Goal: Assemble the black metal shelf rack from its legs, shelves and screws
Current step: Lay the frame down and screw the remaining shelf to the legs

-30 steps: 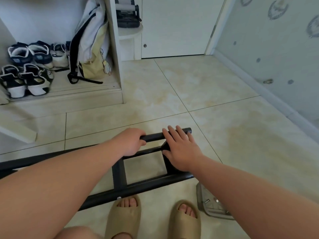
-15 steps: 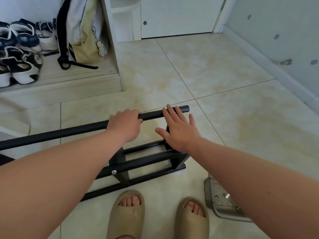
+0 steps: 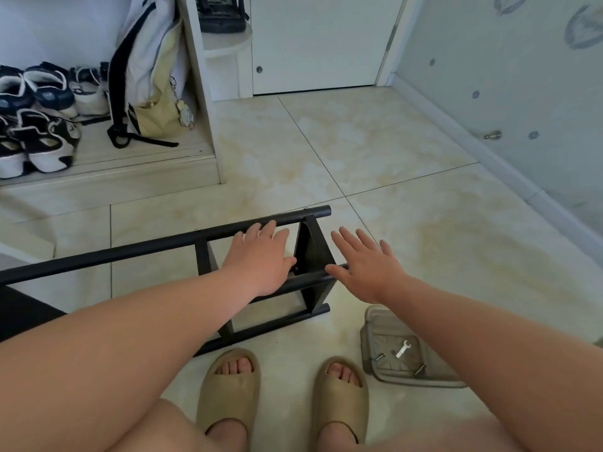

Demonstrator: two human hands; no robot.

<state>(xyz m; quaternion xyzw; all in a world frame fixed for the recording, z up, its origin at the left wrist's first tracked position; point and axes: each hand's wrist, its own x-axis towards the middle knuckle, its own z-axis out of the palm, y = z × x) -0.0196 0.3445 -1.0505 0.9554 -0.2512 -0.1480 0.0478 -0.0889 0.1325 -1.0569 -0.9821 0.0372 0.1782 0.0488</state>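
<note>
The black metal rack [image 3: 137, 249] stands on the tiled floor in front of my feet, its long round bars running from the left edge to its right end frame [image 3: 313, 256]. My left hand [image 3: 261, 259] lies flat with straight fingers over the gap between the upper bars, its fingertips touching the far bar. My right hand [image 3: 365, 265] is spread just right of the end frame, thumb touching the tip of a bar, gripping nothing. A clear plastic tray [image 3: 370, 334] on the floor at the right holds a small silver wrench [image 3: 403, 349] and two screws.
My feet in beige slippers [image 3: 228, 386] stand just behind the rack. A raised step at the back left carries several sneakers [image 3: 42, 135] and a white and yellow backpack [image 3: 153, 76]. A white door [image 3: 319, 44] is straight ahead; a patterned wall runs along the right.
My left hand has let go of the top bar and now lies flat on the rack. My right hand has slid off the end frame to its right side. The rack has turned more upright.
</note>
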